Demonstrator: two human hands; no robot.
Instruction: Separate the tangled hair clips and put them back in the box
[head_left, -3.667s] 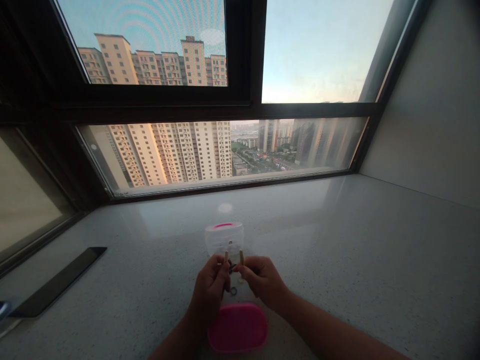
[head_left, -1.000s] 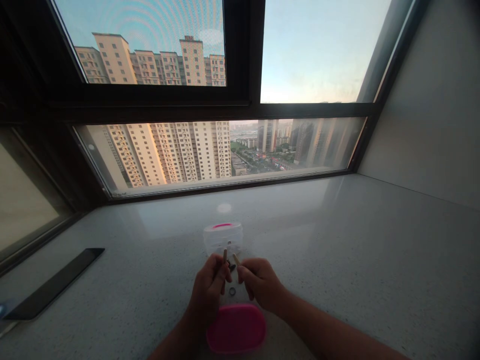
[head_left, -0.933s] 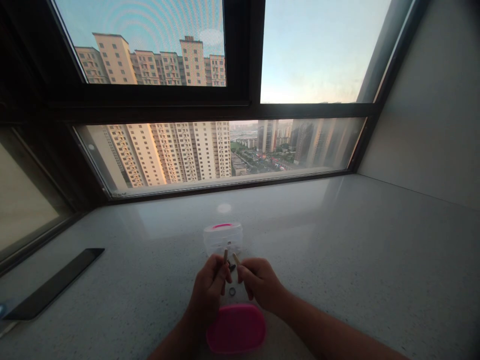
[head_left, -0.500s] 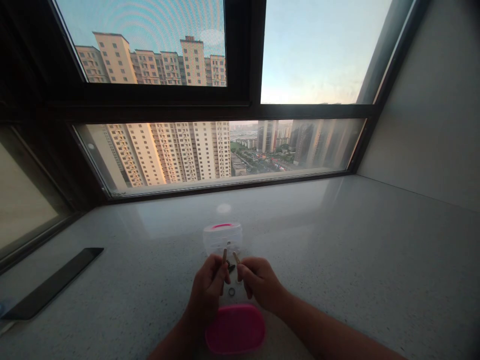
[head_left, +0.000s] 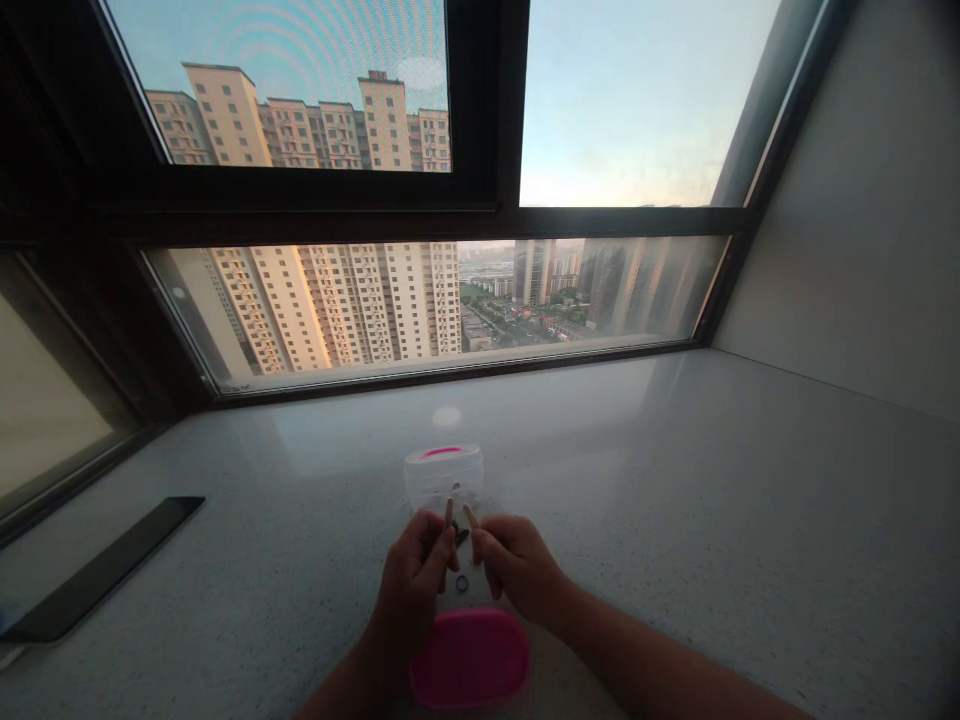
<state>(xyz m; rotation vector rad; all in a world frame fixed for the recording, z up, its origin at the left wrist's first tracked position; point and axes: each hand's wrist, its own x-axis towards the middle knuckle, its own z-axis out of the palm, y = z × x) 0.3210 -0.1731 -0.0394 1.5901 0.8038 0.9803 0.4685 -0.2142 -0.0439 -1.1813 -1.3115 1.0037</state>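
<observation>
My left hand (head_left: 414,562) is closed, with a thin tan stick-like piece (head_left: 449,512) rising from between its thumb and fingers. Close beside it, my right hand (head_left: 521,560) pinches another slim light-tan piece (head_left: 470,516), tilted towards the left. The two pieces are apart at their tips; their exact kind is too small to tell. Between the hands lies a small dark object (head_left: 461,537), partly hidden by my left fingers. Nearer me, a metal ring (head_left: 462,583) rests on the counter. Just behind the hands stands a clear plastic container (head_left: 444,468) with a pink mark.
A pink lid-like oval tray (head_left: 469,658) lies between my forearms. On the left side of the speckled counter (head_left: 675,500) is a long dark flat object (head_left: 112,568). A dark window frame (head_left: 465,378) edges the counter at the back, and a wall (head_left: 862,260) rises at right.
Both hands keep almost the same pose, and the tan pieces stay in them. The whole view has shifted very slightly.
</observation>
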